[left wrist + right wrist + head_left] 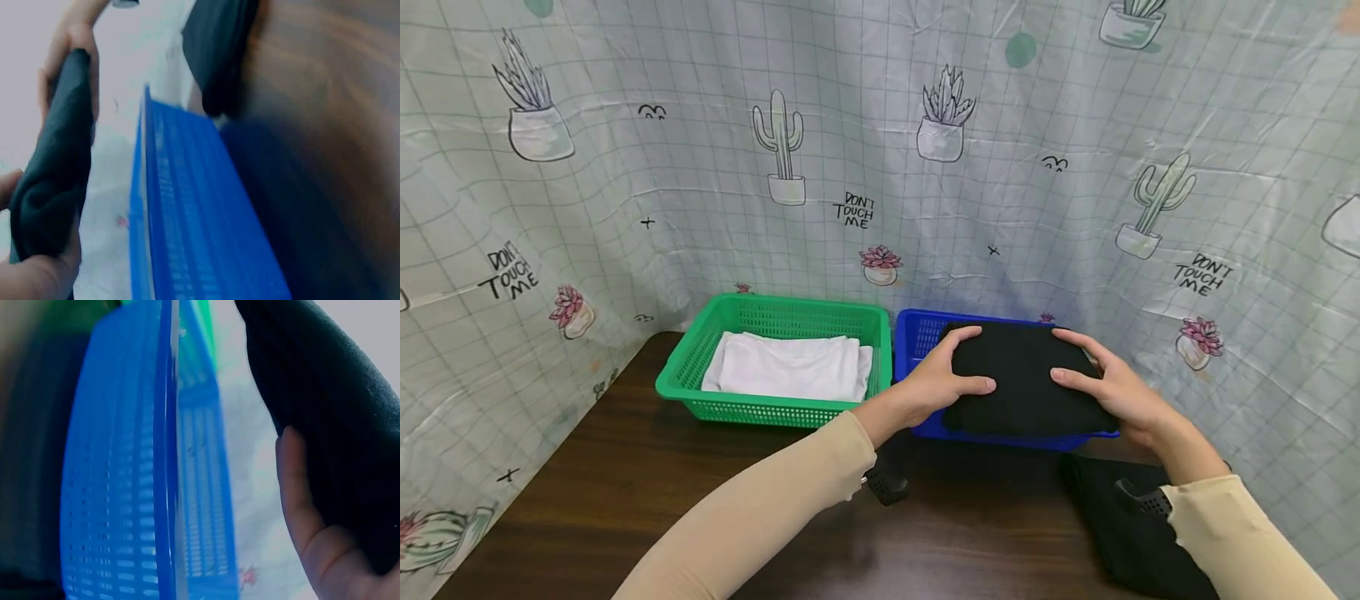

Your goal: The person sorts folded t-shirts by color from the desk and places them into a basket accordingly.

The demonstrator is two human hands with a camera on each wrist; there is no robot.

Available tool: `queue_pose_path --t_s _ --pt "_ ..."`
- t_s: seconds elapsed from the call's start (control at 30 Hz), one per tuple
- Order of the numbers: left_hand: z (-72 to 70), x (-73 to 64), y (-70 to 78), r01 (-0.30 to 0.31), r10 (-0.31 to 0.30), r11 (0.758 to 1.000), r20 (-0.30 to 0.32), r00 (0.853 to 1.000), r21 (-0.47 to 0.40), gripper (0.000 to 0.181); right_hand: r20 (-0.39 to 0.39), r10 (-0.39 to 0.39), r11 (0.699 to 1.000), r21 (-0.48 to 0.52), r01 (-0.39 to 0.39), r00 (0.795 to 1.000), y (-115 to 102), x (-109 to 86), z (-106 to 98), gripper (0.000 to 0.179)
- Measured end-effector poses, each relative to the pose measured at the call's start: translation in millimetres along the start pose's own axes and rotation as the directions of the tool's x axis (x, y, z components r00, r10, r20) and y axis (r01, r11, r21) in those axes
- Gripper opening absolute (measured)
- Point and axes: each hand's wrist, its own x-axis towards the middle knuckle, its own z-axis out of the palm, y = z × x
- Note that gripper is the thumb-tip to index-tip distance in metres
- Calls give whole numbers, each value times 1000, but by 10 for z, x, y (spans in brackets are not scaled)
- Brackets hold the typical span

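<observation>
A folded black cloth (1018, 375) is held level above the blue basket (917, 333), covering most of its opening. My left hand (943, 375) grips the cloth's left end, thumb on top. At the opposite end, my right hand (1112, 387) holds it the same way, thumb on the upper face. The left wrist view shows the cloth (56, 162) edge-on, raised clear of the basket rim, with a hand at each end. In the right wrist view the cloth (331, 419) lies between fingers and thumb, apart from the basket (119, 462). The basket's inside is mostly hidden.
A green basket (715, 408) with folded white cloth (786, 367) inside stands left of the blue one. Another black cloth (1120, 517) lies on the dark wooden table (625, 483) at the right, partly under my right forearm. A patterned curtain (850, 150) hangs behind.
</observation>
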Motion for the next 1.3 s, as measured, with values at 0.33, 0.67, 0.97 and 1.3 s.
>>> queue_pose_path --t_s 0.33,0.67,0.97,1.3 --pt "-152 490 -177 39 -32 997 -93 995 70 79 -38 23 994 -110 -27 999 292 580 -162 74" --pt "-168 698 -374 121 -108 991 -172 979 62 76 -41 73 987 -141 -78 997 657 888 -189 83" --pt "-137 819 -557 204 -169 972 -250 953 120 75 -55 72 956 -282 -85 996 816 1001 -122 90" --pt "-171 1012 -690 292 -242 946 -295 924 138 78 -62 76 958 -271 -90 995 894 1027 -72 92"
